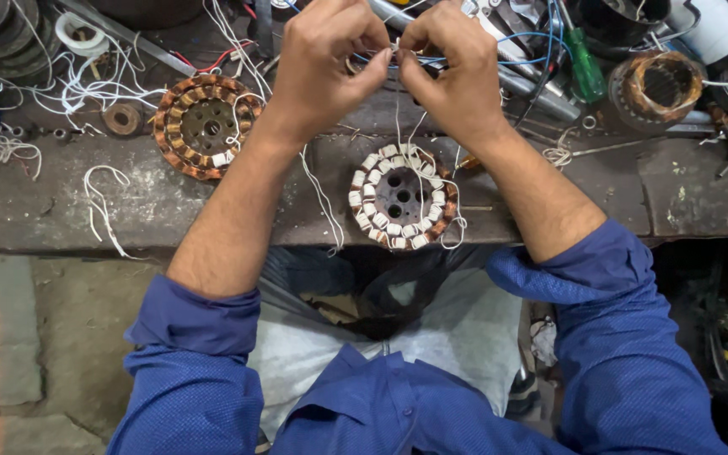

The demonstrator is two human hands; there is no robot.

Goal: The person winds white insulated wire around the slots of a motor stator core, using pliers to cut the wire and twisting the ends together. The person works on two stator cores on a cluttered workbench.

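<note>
1. I see the left hand and right hand meeting at the far middle, both pinched shut on a thin white wire.
2. That wire drops to the round copper-wound stator with white sleeves, lying on the worn grey bench just nearer than the hands.
3. Far left sits a second copper-wound stator; a green-handled screwdriver lies far right.

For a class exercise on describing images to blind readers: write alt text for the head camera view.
Two bare hands, left hand and right hand, pinch thin white wires together above a round motor stator on a worn workbench. A second copper-wound stator, a green-handled screwdriver and loose wire scraps lie around it.
</note>
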